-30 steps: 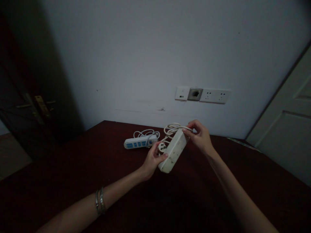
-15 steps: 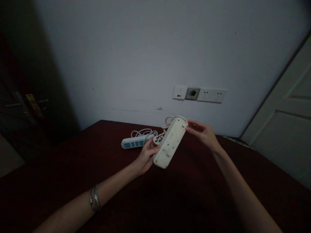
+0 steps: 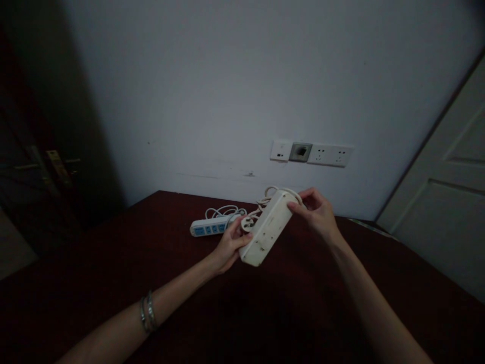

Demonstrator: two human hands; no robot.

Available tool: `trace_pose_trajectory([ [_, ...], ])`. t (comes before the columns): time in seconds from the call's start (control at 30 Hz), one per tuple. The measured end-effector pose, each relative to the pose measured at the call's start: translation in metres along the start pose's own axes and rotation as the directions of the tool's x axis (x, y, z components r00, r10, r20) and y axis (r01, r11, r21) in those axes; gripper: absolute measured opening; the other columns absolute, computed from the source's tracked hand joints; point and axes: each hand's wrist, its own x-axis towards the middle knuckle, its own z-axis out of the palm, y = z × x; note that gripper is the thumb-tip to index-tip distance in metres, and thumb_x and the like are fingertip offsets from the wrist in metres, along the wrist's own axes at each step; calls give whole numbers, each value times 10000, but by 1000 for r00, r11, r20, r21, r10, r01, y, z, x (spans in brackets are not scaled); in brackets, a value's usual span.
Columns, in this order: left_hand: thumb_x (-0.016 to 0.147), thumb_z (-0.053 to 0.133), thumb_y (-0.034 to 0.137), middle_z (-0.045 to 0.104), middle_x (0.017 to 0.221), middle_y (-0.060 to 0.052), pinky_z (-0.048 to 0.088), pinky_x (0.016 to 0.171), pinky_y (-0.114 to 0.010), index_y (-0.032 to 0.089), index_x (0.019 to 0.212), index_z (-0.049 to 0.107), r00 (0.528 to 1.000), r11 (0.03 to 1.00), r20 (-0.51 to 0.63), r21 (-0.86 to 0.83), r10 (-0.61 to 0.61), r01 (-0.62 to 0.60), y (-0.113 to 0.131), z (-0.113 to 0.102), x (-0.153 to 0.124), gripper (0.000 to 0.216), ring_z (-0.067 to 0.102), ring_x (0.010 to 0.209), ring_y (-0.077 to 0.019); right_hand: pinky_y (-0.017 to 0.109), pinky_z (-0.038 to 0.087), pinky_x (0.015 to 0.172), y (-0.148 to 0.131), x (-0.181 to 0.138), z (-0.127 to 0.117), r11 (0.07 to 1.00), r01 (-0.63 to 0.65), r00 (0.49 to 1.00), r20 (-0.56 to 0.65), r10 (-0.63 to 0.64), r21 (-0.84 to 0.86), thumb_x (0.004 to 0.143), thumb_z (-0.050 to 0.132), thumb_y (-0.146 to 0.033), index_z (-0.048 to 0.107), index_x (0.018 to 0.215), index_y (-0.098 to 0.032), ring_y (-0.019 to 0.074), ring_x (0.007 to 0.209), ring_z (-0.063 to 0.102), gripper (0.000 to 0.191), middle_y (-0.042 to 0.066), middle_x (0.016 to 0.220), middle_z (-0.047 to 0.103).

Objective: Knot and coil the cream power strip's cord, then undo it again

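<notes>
Both my hands hold a cream power strip (image 3: 265, 230) tilted above a dark red table (image 3: 265, 313). My left hand (image 3: 229, 245) grips its near end, fingers wrapped around the side. At the far end my right hand (image 3: 316, 215) pinches the strip where its coiled cream cord (image 3: 275, 192) comes out. The strip's plug (image 3: 248, 223) hangs by my left fingers. The socket face of the strip is turned toward me.
A white power strip with blue sockets (image 3: 210, 228) and its looped white cord (image 3: 223, 210) lie on the table behind my left hand. Wall outlets (image 3: 312, 153) sit above the table's far edge. A dark door (image 3: 41, 167) stands left, a white door (image 3: 443, 212) right.
The cream strip was turned over: half a second ago its back faced me, now its socket face does. Both hands stay on its ends.
</notes>
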Motion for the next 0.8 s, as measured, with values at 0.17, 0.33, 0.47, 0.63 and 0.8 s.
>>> trace_pose_trajectory([
  [0.17, 616, 747, 211, 570, 1052, -45, 421, 833, -304, 218, 1076, 508, 998, 996, 33, -73, -51, 53, -7, 6, -4, 519, 546, 934, -174, 261, 396, 556, 2, -6, 12, 996, 68, 993, -91, -73, -61, 649, 692, -318, 498, 679, -211, 137, 656, 466, 223, -14, 683, 487],
  [0.33, 627, 739, 249, 541, 1032, -40, 402, 847, -309, 214, 1051, 499, 990, 982, -9, 134, 138, -135, -6, 1, 0, 489, 520, 950, -188, 276, 422, 599, -6, -7, 14, 997, 65, 995, -79, -68, -35, 657, 678, -322, 526, 703, -214, 147, 697, 487, 192, -6, 710, 503],
  [0.47, 664, 707, 248, 536, 1010, -46, 361, 879, -321, 199, 1038, 520, 926, 782, 98, 508, 365, -362, 0, -9, 2, 421, 497, 954, -209, 284, 443, 605, -18, -6, 10, 999, -7, 999, 31, 8, -32, 614, 710, -349, 508, 757, -215, 144, 689, 505, 282, -9, 732, 516],
  [0.63, 714, 649, 213, 546, 1049, -65, 348, 897, -345, 208, 1029, 531, 882, 633, 132, 649, 453, -422, -1, -12, -2, 337, 496, 995, -239, 286, 456, 574, -21, -7, 2, 998, -59, 979, 196, 64, -31, 619, 716, -333, 458, 788, -218, 147, 687, 534, 330, -10, 749, 528],
  [0.8, 687, 674, 214, 562, 1027, -67, 353, 899, -365, 212, 1018, 553, 884, 632, 140, 650, 445, -421, -6, -16, -2, 353, 503, 991, -246, 280, 445, 586, -28, -7, -5, 997, -37, 944, 325, 57, -68, 636, 710, -324, 430, 781, -214, 137, 689, 516, 334, -16, 755, 511],
])
